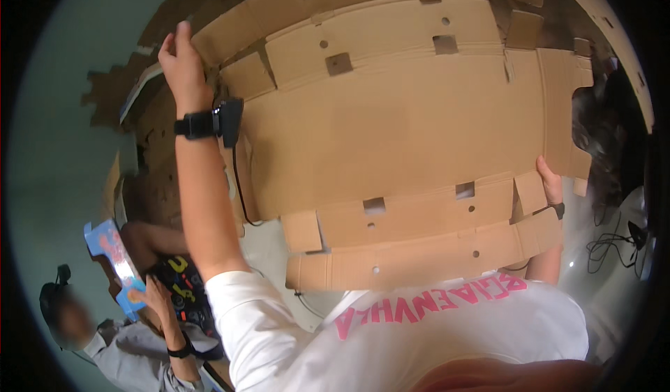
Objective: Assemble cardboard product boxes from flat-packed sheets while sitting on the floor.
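Observation:
A large flattened cardboard box [398, 127] spreads out in front of me, brown and creased, with flaps and cut-out holes along its far and near sides. My left hand [185, 68] is raised at its far left corner, with the fingers bent at the edge; exactly how they grip is partly hidden. A black band with a small dark device [227, 121] and a cable is on my left wrist. At the right edge near me, my right hand [550, 180] grips the cardboard, its thumb on the front face and the other fingers hidden behind.
To the lower left a person [136, 350] holds a blue printed carton [120, 270]. More cardboard pieces [115, 88] stand by the green wall [63, 134]. A coiled black cable [608, 247] lies on the pale floor at the right, near dark wrapped material [597, 123].

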{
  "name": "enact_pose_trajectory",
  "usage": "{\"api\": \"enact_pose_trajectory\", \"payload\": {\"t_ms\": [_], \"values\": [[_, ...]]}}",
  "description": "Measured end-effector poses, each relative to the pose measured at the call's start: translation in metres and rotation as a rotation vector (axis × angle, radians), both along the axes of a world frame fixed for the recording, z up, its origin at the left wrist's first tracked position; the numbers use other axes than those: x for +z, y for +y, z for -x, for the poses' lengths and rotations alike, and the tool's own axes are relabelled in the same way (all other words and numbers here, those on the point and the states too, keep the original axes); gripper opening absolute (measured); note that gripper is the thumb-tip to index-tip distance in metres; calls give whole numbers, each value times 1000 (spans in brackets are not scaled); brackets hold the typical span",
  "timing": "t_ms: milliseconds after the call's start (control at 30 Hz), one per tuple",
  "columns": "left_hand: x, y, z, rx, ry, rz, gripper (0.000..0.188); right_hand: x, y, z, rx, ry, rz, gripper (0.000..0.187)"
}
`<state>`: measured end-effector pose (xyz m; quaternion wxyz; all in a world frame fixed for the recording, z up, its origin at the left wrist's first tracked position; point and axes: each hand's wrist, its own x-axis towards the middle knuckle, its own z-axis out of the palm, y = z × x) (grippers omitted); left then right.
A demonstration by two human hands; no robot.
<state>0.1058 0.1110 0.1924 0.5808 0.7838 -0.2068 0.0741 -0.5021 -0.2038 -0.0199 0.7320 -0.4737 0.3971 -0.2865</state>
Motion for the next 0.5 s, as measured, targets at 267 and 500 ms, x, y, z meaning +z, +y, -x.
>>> {"api": "enact_pose_trajectory", "payload": {"t_ms": [267,500], "values": [[-87,9,-66,-352,605,545,74,-12,-11,0,97,-32,45,48],[-93,-9,-60,-752,434,129,59,39,-34,-4,-178,-390,-1,79]]}}
